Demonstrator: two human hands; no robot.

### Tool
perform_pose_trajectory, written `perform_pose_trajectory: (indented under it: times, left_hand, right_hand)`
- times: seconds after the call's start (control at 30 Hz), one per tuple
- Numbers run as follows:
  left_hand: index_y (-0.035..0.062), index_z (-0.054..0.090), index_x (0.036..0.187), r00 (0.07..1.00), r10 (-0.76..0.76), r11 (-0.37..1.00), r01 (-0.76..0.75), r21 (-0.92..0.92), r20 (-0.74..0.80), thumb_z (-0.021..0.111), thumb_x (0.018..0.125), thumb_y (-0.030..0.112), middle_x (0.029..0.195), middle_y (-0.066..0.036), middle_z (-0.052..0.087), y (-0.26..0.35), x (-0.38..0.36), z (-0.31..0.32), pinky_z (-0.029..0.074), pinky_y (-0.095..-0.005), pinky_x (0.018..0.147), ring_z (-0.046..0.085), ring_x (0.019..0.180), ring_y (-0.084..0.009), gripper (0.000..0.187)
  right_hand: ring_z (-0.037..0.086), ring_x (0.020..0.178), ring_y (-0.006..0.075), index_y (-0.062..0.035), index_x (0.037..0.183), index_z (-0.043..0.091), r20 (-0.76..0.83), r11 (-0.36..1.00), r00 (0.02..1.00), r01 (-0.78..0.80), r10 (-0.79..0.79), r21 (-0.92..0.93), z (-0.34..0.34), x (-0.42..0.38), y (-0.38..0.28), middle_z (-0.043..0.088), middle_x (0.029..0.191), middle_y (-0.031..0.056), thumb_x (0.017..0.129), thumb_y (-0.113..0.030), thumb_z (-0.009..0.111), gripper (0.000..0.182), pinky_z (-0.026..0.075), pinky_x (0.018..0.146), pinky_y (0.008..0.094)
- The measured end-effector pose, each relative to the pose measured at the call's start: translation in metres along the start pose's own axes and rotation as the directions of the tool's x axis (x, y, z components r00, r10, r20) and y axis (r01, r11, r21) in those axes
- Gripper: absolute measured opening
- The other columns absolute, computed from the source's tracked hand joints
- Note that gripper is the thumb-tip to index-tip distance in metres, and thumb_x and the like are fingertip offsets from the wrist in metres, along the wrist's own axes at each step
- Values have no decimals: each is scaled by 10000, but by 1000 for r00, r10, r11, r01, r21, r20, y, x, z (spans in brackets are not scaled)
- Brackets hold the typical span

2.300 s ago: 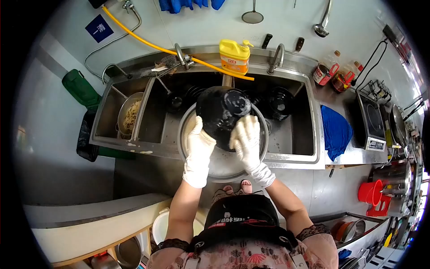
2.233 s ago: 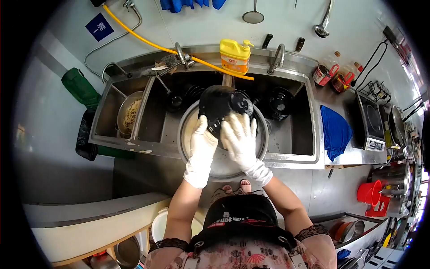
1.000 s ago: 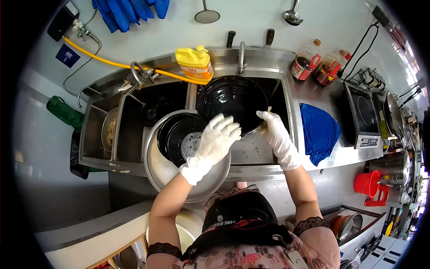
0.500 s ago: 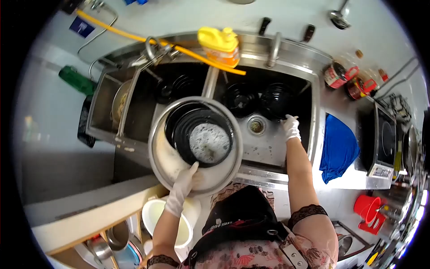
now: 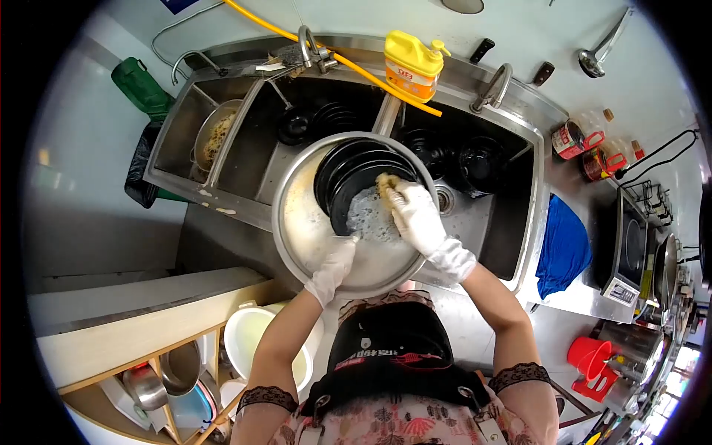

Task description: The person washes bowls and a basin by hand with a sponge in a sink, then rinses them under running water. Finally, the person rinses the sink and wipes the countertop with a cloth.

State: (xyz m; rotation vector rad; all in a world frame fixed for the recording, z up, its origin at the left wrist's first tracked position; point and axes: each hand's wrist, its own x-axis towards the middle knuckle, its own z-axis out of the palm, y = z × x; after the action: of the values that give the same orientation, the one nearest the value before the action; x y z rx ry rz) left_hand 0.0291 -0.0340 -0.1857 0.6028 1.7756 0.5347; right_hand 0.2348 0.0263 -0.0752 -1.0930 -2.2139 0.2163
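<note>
A large steel basin (image 5: 293, 248) of cloudy, soapy liquid rests across the sink's front. Several black bowls (image 5: 337, 167) lie stacked and tilted inside it, with suds in the top one. My left hand (image 5: 336, 261), in a white glove, grips the near rim of the top bowl. Above that bowl's right side, my gloved right hand (image 5: 415, 215) has its fingers wrapped round a yellowish sponge (image 5: 385, 187). More black bowls stand in the right sink compartment (image 5: 475, 215) and in the left one (image 5: 256, 159).
A yellow detergent jug (image 5: 412, 70) and a yellow hose (image 5: 348, 65) are behind the basin. To the right lie a blue cloth (image 5: 564, 248), bottles (image 5: 569, 139) and a microwave (image 5: 630, 241). A white bucket (image 5: 245, 337) stands below left.
My right hand has moved left from the right sink compartment to the basin and now holds the sponge. My left hand stays at the bowl's rim. The view has shifted.
</note>
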Motion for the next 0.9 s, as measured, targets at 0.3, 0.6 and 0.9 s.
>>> perform_pose_trajectory:
  times: [0.3, 0.6, 0.9]
  left_hand:
    - [-67, 443, 1129, 840, 124, 793, 236, -561, 528, 476, 835, -3, 1156, -234, 478, 23, -17, -32, 507, -621, 835, 521, 1038, -424, 302]
    - [-65, 394, 1195, 765, 50, 790, 363, -494, 642, 432, 765, -42, 1150, -217, 527, 65, -64, -51, 462, -622, 915, 504, 1112, -426, 433]
    - [-1, 566, 753, 980, 118, 937, -56, -344, 162, 560, 750, -2, 684, -85, 514, 27, -27, -42, 464, -376, 500, 516, 576, -221, 7]
  right_hand:
    - [607, 882, 346, -4, 961, 651, 520, 980, 831, -178, 199, -90, 51, -24, -45, 602, 1033, 207, 803, -193, 572, 259, 488, 786, 387]
    - [564, 939, 285, -73, 1072, 559, 131, 962, 988, 114, -84, -247, 54, 55, -22, 539, 1021, 128, 747, -78, 556, 326, 488, 777, 364]
    - [618, 821, 334, -46, 1017, 606, 383, 946, 868, -317, 317, -63, 72, -36, -54, 610, 985, 167, 825, -148, 558, 223, 523, 721, 403]
